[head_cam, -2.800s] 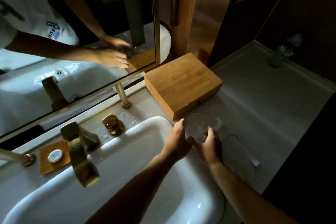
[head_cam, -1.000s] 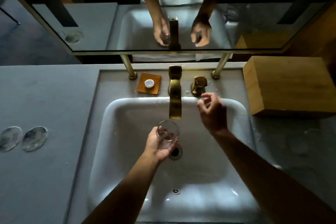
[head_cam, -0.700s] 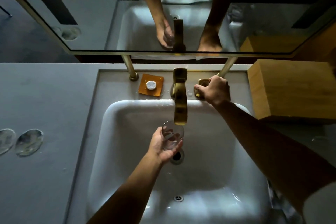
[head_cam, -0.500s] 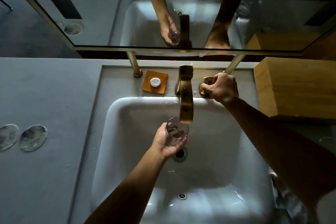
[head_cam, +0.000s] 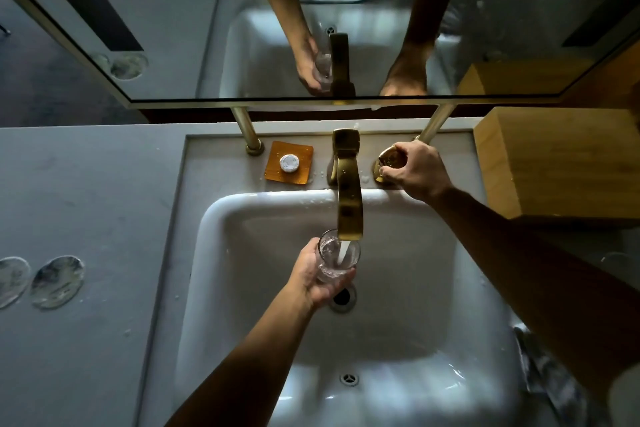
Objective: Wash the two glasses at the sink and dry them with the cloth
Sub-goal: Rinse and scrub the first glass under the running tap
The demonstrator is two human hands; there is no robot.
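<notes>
My left hand [head_cam: 320, 276] grips a clear glass [head_cam: 337, 255] upright over the white sink [head_cam: 398, 288], right under the brass faucet spout [head_cam: 348, 198]. A stream of water runs from the spout into the glass. My right hand [head_cam: 414, 170] is closed around the brass tap knob [head_cam: 389, 159] behind the basin, to the right of the faucet. A second glass is dimly visible on the dark counter at the far right [head_cam: 614, 258]. A crumpled thing, perhaps the cloth [head_cam: 547, 371], lies at the sink's right edge; I cannot tell for sure.
An amber soap dish [head_cam: 289, 163] with a small white round piece sits left of the faucet. A wooden box [head_cam: 561, 163] stands on the right. Two round glass coasters [head_cam: 57, 282] lie on the grey counter at the left. A mirror [head_cam: 207, 45] hangs behind.
My right hand reached to the tap knob and closed on it. Water now flows from the spout into the glass, which my left hand keeps under it.
</notes>
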